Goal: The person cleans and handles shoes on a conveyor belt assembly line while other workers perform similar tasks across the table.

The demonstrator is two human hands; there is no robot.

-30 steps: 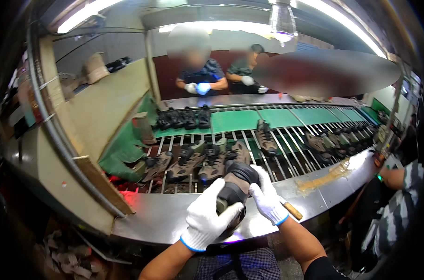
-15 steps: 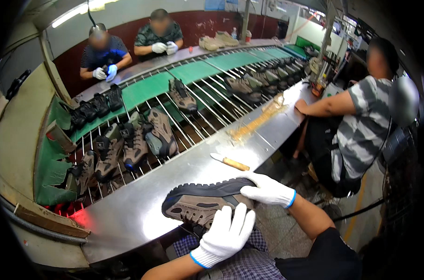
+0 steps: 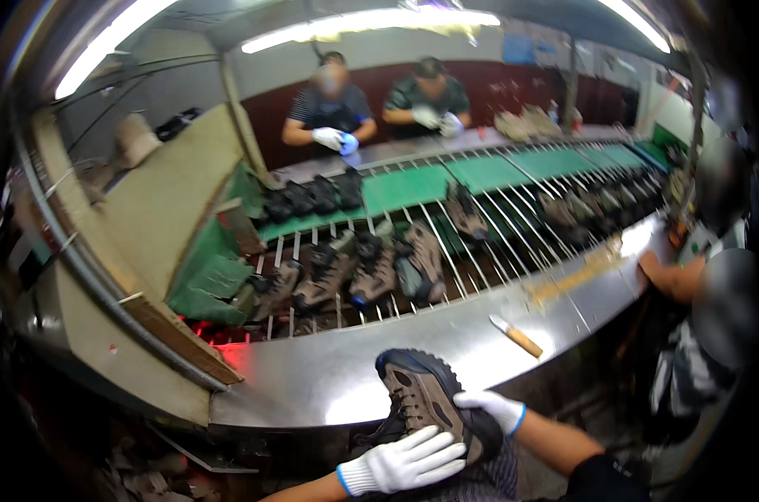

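Note:
A brown and black lace-up shoe is up in front of me, toe away and its lugged black sole turned to the right. My right hand, in a white knit glove, grips it along the sole side near the heel. Against the lower side of the upper, by the laces, lies my left hand, gloved the same way with its fingers stretched out flat. Beyond the shoe, a knife with a wooden handle rests on the metal table.
Several similar shoes stand on the conveyor of metal rods. Small black shoes sit on the green belt. Two gloved people work across the line, and another person is at the right. A wooden-edged panel bounds the left.
My view has swung left. The shoe has turned from lying sideways to pointing its toe away. My right hand keeps its grip, while my left hand has flattened along the upper.

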